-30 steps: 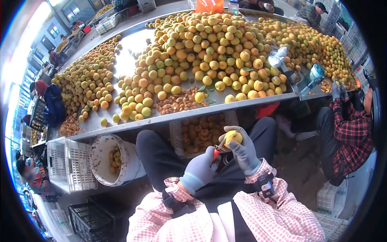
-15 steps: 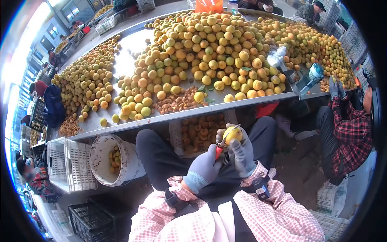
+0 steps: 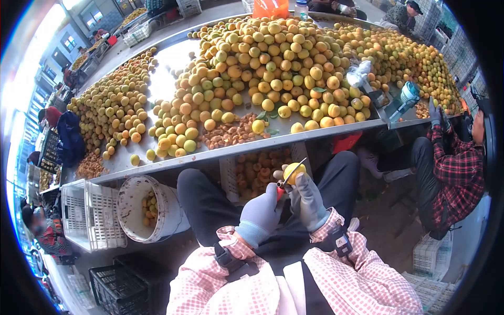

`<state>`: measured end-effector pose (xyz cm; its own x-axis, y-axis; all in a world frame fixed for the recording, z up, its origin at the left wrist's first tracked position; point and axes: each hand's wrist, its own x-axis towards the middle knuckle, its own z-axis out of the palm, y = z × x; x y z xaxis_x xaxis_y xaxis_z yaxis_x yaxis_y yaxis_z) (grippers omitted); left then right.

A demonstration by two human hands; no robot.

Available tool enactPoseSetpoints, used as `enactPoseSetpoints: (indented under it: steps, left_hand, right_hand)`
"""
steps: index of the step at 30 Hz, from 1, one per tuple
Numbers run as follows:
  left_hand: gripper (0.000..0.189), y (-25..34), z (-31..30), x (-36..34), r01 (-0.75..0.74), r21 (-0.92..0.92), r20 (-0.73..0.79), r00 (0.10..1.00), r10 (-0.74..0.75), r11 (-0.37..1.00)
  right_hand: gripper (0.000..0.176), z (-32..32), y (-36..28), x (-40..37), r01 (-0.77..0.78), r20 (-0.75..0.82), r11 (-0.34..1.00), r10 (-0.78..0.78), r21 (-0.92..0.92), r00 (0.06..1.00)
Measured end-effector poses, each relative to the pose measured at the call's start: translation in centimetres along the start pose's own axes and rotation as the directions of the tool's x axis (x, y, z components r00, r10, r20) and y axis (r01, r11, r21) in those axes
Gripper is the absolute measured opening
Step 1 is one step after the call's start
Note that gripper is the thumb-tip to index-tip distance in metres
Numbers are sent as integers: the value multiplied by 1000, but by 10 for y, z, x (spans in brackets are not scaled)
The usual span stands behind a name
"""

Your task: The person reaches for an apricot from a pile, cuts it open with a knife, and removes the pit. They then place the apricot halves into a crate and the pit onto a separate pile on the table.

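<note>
My left hand (image 3: 261, 215), in a grey-blue glove, is closed around the red handle of a small knife (image 3: 281, 192). Its thin blade slants up across a yellow apricot (image 3: 291, 168). That apricot sits in the fingers of my right hand (image 3: 310, 202), which is gloved in grey and closed on it. Both hands are close together above my lap. Just beyond them, under the table edge, a crate (image 3: 227, 176) holds orange apricot pieces. Brown apricot pits (image 3: 231, 134) lie on the metal table in front of a large heap of whole apricots (image 3: 268, 58).
The metal table's front rim (image 3: 210, 155) runs above my knees. A white bucket (image 3: 170, 210) with some apricots stands at left, beside a white crate (image 3: 94, 212) and black crates (image 3: 118, 283). A teal bottle (image 3: 408, 94) is at right, near a person in plaid (image 3: 457, 178).
Both hands have shifted slightly left and up with the knife and apricot. The blade now shows more steeply across the fruit.
</note>
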<state>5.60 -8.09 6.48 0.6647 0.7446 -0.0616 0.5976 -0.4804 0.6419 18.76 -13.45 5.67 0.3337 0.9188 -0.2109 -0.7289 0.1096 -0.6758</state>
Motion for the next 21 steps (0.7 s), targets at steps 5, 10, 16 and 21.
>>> enactPoseSetpoints:
  steps: [5, 10, 16, 21]
  left_hand:
    - [23, -12, 0, -1, -94, 62, -38, 995, 96, 994]
    - [23, -4, 2, 0, -39, 55, -47, 998, 42, 998]
    - [22, -15, -3, 2, 4, 86, -41, 999, -1, 996]
    - [23, -17, 3, 0, -13, 39, -49, 999, 15, 999]
  right_hand:
    - [50, -5, -15, 5, 57, 32, 973, -51, -223, 998]
    - [56, -22, -3, 6, -48, -44, 976, 40, -214, 998]
    - [49, -7, -5, 13, 165, 48, 917, -159, -364, 986]
    - [43, -3, -10, 7, 9, -23, 969, -15, -249, 1000]
